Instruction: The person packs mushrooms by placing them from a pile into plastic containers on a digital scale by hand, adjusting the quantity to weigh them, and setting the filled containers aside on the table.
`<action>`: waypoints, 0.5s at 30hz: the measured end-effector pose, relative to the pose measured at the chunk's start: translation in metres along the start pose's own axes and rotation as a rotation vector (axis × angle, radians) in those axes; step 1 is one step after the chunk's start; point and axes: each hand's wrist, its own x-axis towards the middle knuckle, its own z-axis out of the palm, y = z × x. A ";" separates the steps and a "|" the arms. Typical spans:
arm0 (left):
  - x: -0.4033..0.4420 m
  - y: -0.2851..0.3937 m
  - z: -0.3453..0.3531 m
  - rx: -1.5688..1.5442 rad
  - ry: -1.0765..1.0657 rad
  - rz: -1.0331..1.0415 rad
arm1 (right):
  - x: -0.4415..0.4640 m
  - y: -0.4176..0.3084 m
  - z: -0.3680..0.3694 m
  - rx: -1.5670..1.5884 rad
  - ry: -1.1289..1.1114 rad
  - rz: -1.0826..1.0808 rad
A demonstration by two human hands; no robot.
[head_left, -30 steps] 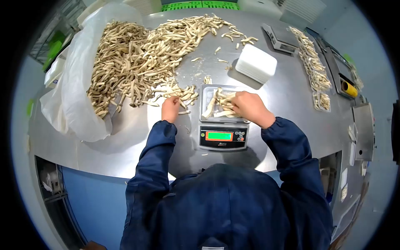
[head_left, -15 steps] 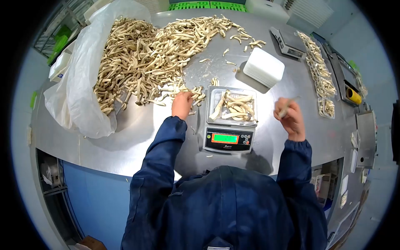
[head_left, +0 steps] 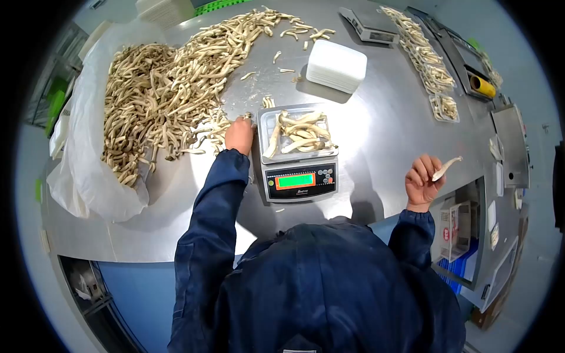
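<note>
My right hand (head_left: 422, 181) is raised right of the scale, its fingers closed round one long pale mushroom (head_left: 449, 166) whose end sticks out to the right. At the near edge of the pile, my left hand (head_left: 239, 136) is closed at the fingertips against small mushrooms (head_left: 247, 116); the fingers are partly hidden. Between my hands stands a digital scale (head_left: 301, 182) with a lit green display; its digits are too blurred to read. On it rests a clear plastic tray (head_left: 268, 154) holding several mushrooms (head_left: 302, 132).
A large mushroom pile (head_left: 170, 88) spills from a white plastic bag (head_left: 82, 141) at the left. Behind the scale stands a stack of white trays (head_left: 336, 65). Farther right are a second scale (head_left: 371, 26) and a row of filled mushroom trays (head_left: 429, 67) on the steel table (head_left: 388, 112).
My right hand has moved right and away from the scale, and its mushroom now points outward. My left hand stays by the pile's edge. The whole view has shifted and turned slightly.
</note>
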 end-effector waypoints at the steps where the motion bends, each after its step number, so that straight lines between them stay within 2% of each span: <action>1: 0.000 0.002 -0.004 -0.016 -0.001 0.008 | -0.002 -0.002 0.000 -0.004 0.002 -0.006; 5: -0.001 0.001 -0.011 0.021 -0.081 -0.008 | -0.003 0.000 -0.003 -0.027 0.032 -0.024; 9: -0.008 -0.007 -0.022 -0.153 -0.033 -0.092 | 0.002 0.011 -0.006 0.035 0.076 0.013; 11: -0.010 -0.020 -0.027 -0.369 0.008 -0.135 | 0.002 0.014 -0.008 0.081 0.107 0.021; 13: -0.011 -0.028 -0.035 -0.460 0.054 -0.206 | 0.005 0.017 -0.015 0.197 0.055 0.075; 15: -0.013 -0.033 -0.043 -0.453 0.070 -0.224 | 0.005 0.020 -0.017 0.163 0.101 0.100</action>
